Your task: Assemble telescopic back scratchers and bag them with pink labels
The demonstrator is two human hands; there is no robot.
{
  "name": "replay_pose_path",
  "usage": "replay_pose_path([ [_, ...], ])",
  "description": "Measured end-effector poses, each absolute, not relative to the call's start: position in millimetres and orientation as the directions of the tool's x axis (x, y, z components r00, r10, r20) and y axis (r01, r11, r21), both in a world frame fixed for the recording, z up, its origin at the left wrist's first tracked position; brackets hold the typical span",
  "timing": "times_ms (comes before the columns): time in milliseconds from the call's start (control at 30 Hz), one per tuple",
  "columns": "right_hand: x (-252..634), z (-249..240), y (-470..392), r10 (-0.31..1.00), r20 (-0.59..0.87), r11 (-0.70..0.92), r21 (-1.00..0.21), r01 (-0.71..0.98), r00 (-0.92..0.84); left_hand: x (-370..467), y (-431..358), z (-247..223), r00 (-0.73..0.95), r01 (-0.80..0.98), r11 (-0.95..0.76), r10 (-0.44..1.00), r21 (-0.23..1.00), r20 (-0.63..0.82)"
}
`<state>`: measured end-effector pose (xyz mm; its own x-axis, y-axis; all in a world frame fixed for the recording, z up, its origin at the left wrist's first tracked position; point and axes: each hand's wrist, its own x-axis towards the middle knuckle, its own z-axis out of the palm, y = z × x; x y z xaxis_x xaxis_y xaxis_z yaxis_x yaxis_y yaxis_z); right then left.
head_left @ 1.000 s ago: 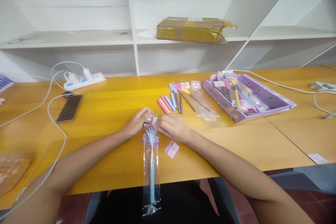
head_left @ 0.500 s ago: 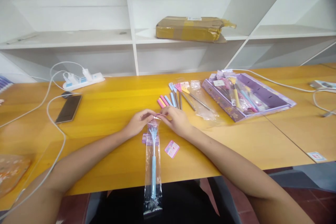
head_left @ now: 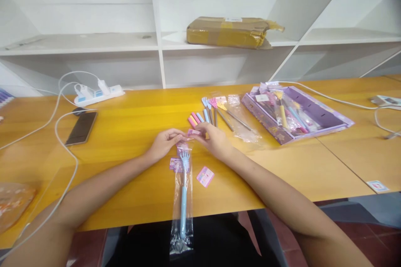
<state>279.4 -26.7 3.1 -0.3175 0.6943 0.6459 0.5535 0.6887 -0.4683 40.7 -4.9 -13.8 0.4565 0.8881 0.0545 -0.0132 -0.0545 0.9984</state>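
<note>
A light-blue back scratcher (head_left: 183,200) with a hand-shaped head lies inside a clear plastic bag (head_left: 175,225), its lower end hanging over the table's front edge. My left hand (head_left: 166,144) pinches the bag's top end, where pink-purple printing shows. Close beside it, my right hand (head_left: 214,139) is closed on a small pink-purple card (head_left: 193,132) at the same end of the bag; its fingertips are partly hidden. Small purple cards (head_left: 175,164) lie partly under the bag, and another pink card (head_left: 205,176) rests to its right.
Behind my hands lie loose back scratcher heads on rods (head_left: 214,103) and coloured handles (head_left: 194,118). A purple display box (head_left: 319,131) with bagged back scratchers stands at right. Leftward are a phone (head_left: 82,128), a power strip (head_left: 99,96) and white cables; a taped carton (head_left: 225,32) sits on the shelf.
My right hand has shifted slightly right, and the pink-purple card in its fingers now shows plainly. My left hand stays at the bag's top. The back scratcher has barely moved.
</note>
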Motion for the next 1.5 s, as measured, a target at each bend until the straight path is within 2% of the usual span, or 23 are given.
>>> replay_pose_path([
  [267,280,17,-28,0.588,0.682,0.798,-0.399,0.452,-0.436,41,-5,-13,0.425,-0.029,-0.054,0.903,0.998,0.061],
  [467,279,16,-30,0.577,0.689,0.812,-0.429,0.396,-0.438,41,-7,-10,0.421,-0.038,-0.029,0.906,0.999,0.042],
  [567,277,8,-29,0.601,0.653,0.796,-0.436,0.420,-0.461,42,-6,-10,0.418,-0.043,-0.026,0.907,0.999,0.041],
  [733,275,0,-29,0.679,0.641,0.724,-0.504,0.471,-0.357,41,-6,-10,0.453,-0.069,0.021,0.891,0.997,0.013],
  [1000,276,8,-29,0.543,0.699,0.831,-0.367,0.418,-0.465,41,-7,-10,0.448,-0.092,0.056,0.894,0.994,-0.009],
  [1167,276,0,-27,0.514,0.622,0.857,-0.362,0.366,-0.590,40,-4,-12,0.464,-0.070,0.046,0.886,0.996,-0.008],
  [1500,273,3,-30,0.507,0.716,0.846,-0.306,0.437,-0.480,41,-6,-10,0.434,-0.090,0.039,0.901,0.995,0.004],
])
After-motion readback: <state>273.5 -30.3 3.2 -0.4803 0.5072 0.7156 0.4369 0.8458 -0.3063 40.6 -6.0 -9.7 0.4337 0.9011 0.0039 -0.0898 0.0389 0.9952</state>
